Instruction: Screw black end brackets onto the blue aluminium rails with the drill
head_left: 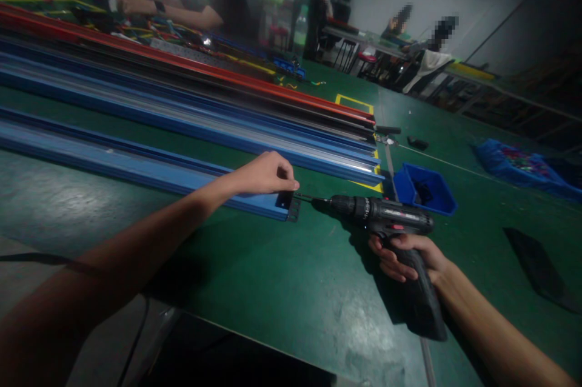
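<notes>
My right hand (pixel 407 256) is closed round the grip of a black cordless drill (pixel 386 217), which lies level above the green table. Its bit (pixel 305 197) points left at the black end plate (pixel 291 205) of a long blue rail (pixel 136 162). My left hand (pixel 266 173) rests on that rail's end, fingers curled and pinched at the plate right where the bit meets it. Whether a screw sits between the fingertips is too small to see.
More blue rails (pixel 204 123) and a red one (pixel 182 62) lie side by side behind. A blue bin (pixel 425 190) stands just past the drill. A flat black piece (pixel 536 265) lies at the right. Another person's arms (pixel 173 11) work at the far left; others sit far back.
</notes>
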`<move>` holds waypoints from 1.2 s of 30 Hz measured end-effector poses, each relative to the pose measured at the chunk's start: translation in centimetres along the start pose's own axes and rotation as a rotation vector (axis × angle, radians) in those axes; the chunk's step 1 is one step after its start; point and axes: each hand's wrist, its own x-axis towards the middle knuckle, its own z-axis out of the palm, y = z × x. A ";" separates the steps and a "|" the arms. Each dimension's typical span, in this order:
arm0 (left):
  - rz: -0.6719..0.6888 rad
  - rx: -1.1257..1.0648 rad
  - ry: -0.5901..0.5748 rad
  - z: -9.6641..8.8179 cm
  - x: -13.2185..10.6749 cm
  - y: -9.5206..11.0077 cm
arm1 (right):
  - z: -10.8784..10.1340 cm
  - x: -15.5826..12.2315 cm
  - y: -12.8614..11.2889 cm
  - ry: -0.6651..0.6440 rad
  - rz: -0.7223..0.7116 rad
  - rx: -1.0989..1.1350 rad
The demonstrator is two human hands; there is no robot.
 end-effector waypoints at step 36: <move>0.032 0.007 0.014 0.1 0.0 -0.4 | 0.1 0.0 -0.1 -0.004 0.010 0.000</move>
